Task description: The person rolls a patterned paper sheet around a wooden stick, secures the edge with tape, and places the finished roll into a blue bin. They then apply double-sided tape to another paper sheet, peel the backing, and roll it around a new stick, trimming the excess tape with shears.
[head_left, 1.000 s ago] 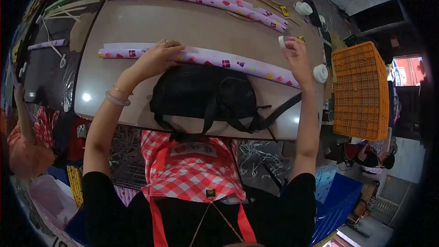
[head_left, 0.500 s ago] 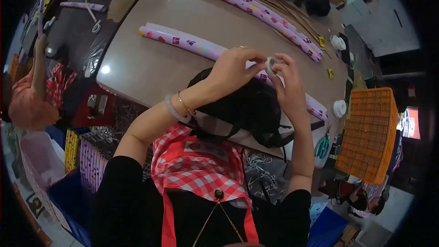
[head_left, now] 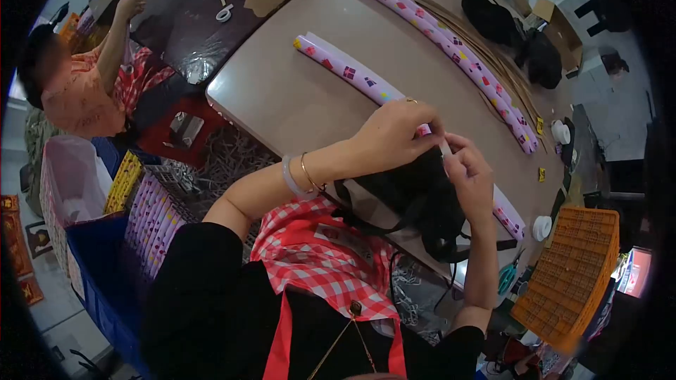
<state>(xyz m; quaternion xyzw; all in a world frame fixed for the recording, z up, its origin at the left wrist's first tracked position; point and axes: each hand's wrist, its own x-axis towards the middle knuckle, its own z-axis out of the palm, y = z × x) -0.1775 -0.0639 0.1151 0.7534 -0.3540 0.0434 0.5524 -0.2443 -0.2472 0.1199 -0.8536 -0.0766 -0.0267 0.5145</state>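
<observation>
My right hand (head_left: 470,172) is closed around a small white roll of tape (head_left: 445,148), seen nearly edge-on and mostly hidden by the fingers. My left hand (head_left: 396,137) pinches at the near edge of that roll; its fingertips cover the exact spot. Beneath both hands a lilac patterned roll of wrapping paper (head_left: 352,74) runs diagonally across the table, its middle hidden by them. A black bag with straps (head_left: 415,200) lies below my hands at the table's near edge.
Longer lilac paper rolls (head_left: 436,35) lie across the far side. Green-handled scissors (head_left: 507,276) and another white tape roll (head_left: 541,227) sit at right, near an orange crate (head_left: 570,267). A co-worker (head_left: 84,95) sits at left, by a blue bin (head_left: 105,309).
The view has swung, so the table appears shifted right and down. The tape roll has turned from face-on to nearly edge-on, and my fingers have closed more tightly about it.
</observation>
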